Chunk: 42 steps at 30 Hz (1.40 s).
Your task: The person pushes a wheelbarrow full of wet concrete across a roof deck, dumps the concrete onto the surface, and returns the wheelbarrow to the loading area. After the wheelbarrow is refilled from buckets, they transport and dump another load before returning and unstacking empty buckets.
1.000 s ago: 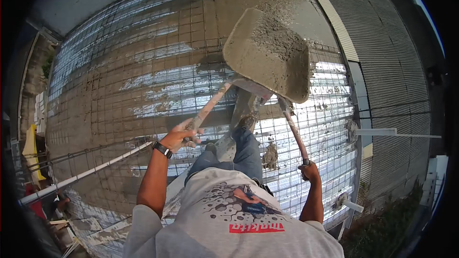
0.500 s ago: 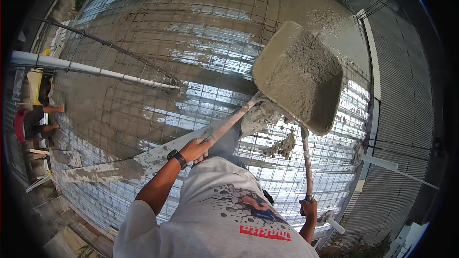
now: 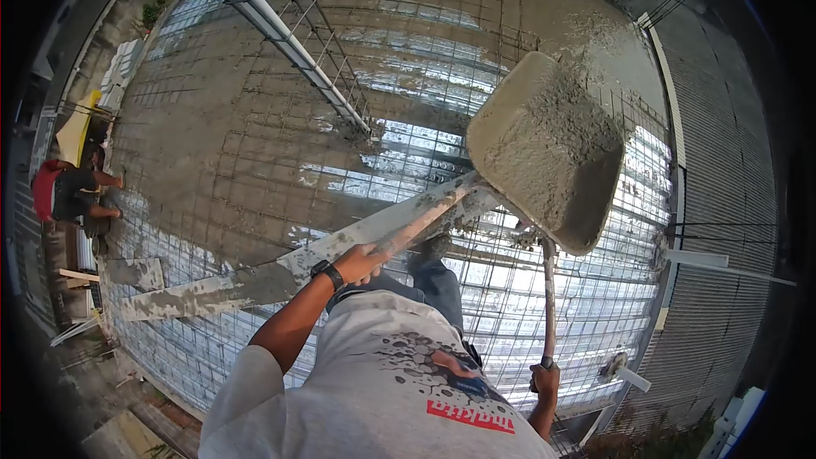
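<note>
Left hand and right hand, set apart, are each wrapped round a worn handle, probably to balance the barrow ahead, its deep, rounded pan heaped with lumpy concrete. Under it, thin wire mesh covers shiny ribbed decking; a smeared, flat plank slants towards the barrow, perhaps as a track, though the wheel is hidden

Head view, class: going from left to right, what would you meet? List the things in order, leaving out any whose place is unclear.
Person in a red top → black wristwatch → left hand → wheelbarrow tray → corrugated roof.
</note>
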Available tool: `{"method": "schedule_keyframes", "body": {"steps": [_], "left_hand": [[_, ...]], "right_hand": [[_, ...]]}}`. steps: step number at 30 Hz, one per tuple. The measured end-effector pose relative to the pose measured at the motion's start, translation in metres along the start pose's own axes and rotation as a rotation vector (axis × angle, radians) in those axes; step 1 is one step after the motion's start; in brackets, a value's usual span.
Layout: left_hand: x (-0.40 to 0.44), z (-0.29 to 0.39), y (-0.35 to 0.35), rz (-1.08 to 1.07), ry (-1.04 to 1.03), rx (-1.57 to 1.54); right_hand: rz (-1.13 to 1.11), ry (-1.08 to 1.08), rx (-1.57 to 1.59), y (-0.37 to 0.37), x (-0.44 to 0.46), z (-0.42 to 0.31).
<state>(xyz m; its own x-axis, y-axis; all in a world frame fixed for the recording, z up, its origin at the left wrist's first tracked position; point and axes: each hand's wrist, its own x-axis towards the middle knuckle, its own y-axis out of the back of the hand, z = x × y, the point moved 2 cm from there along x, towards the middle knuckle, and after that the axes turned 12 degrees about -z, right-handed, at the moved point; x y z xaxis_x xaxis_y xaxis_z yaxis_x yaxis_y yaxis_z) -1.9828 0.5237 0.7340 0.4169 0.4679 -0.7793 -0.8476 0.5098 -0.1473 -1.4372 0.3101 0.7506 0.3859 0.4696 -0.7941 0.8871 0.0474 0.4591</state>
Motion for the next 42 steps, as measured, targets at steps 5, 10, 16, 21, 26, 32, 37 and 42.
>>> {"method": "schedule_keyframes", "body": {"steps": [5, 10, 16, 21, 26, 32, 37, 42], "left_hand": [[-0.069, -0.083, 0.05, 0.005, -0.038, 0.1], [-0.134, -0.153, 0.095, -0.015, -0.104, 0.097], [-0.219, -0.223, 0.101, 0.019, -0.082, 0.272], [-0.294, -0.293, 0.084, 0.063, -0.092, 0.292], [-0.349, -0.372, 0.11, 0.073, -0.113, 0.392], [-0.431, -0.454, 0.12, 0.119, -0.118, 0.387], [-0.502, -0.516, 0.15, 0.1, -0.114, 0.401], [-0.556, -0.591, 0.206, 0.131, -0.15, 0.534]], "right_hand": [[0.004, -0.009, -0.002, -0.114, -0.066, 0.085], [-0.021, -0.068, 0.133, -0.23, -0.136, 0.155], [-0.071, -0.133, 0.271, -0.331, -0.214, 0.249], [-0.084, -0.095, 0.256, -0.408, -0.282, 0.317], [-0.114, -0.036, 0.281, -0.51, -0.309, 0.401], [-0.136, -0.055, 0.425, -0.577, -0.4, 0.455], [-0.171, -0.092, 0.421, -0.656, -0.46, 0.502], [-0.158, -0.094, 0.448, -0.761, -0.509, 0.544]]}}
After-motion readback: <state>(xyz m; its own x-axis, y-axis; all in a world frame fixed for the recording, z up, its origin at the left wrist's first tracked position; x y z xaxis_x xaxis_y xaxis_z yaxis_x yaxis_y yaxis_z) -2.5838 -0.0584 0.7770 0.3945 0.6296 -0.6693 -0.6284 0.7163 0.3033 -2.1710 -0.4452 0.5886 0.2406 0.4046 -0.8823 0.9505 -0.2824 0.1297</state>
